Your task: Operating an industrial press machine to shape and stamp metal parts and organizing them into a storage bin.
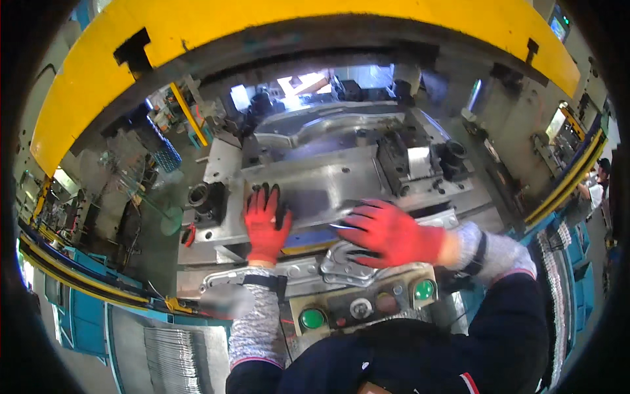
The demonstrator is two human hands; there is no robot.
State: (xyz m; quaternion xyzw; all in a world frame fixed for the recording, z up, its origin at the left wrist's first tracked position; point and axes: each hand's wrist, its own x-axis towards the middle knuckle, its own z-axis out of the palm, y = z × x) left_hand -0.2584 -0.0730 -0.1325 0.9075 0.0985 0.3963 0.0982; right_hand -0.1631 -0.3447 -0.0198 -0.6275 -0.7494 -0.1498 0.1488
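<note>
My left hand (266, 226), in a red glove with black fingertips, lies flat with fingers spread at the near left of the steel die (315, 177). My right hand (394, 233), gloved the same way, reaches in from the right with its fingers stretched out to the left. Beneath it is a stamped metal part (348, 266) with holes, partly hidden by the glove. I cannot tell whether the right fingers touch that part. Another long stamped part (226, 277) runs along the die's front edge, below my left wrist.
A control box (361, 308) with green buttons stands close in front of me. The yellow press frame (315, 14) arches overhead. Round guide posts (207, 200) rise from the die. Stacked metal parts (172, 361) lie at the lower left, and another row (558, 295) at the right.
</note>
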